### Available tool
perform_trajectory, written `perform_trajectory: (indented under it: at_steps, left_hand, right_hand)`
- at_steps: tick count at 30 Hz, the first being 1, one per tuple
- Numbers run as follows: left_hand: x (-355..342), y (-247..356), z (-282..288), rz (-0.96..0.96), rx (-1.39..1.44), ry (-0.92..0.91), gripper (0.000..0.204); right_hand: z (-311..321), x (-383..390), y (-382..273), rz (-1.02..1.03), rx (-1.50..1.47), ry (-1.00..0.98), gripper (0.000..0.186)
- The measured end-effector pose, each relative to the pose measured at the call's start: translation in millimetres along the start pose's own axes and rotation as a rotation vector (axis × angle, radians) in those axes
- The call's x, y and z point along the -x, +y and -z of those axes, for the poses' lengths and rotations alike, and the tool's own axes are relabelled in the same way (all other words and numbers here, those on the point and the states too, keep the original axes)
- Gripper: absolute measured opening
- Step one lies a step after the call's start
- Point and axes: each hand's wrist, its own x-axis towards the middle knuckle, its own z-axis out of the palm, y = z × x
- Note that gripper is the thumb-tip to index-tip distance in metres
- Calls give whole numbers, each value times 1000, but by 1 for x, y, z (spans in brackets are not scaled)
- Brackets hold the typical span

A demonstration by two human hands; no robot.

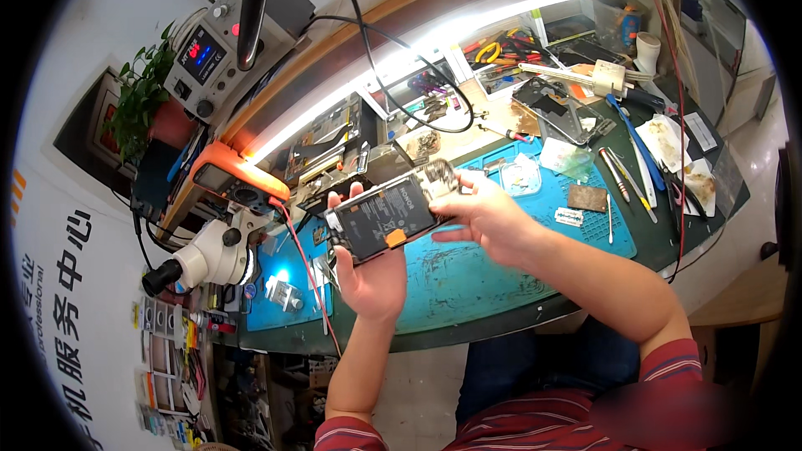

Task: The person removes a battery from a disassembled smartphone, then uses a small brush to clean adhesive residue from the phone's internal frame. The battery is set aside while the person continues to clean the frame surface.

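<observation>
Currently in both hands: opened phone [394,209], tilted above blue mat [468,284], with black battery [383,221] exposed.
Left hand [374,284]: beneath left end, with thumb and fingers curled around opposite edges.
Right hand [493,215]: clamped with thumb and fingers on right end.
Razor blade [570,217]: on mat, just beside brown metal plate [587,198].
Microscope [205,260]: left of phone, near orange multimeter [241,169].

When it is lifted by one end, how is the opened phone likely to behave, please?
The phone would probably stay stiff, since it looks flat and straight in the left hand and right hand. It may be fragile, as its battery lies uncovered. With its flat slab shape, it seems unlikely to roll.
</observation>
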Motion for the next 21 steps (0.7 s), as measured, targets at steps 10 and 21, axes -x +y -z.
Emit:
perform_trajectory:
  at_steps: [10,21]
  left_hand:
    - [0,-12,-1,565,-442,-85,41]
    - [-14,-22,10,192,-131,218,31]
  right_hand:
    - [10,3,-42,316,845,-111,26]
    - [-5,11,-12,1043,1411,273,43]
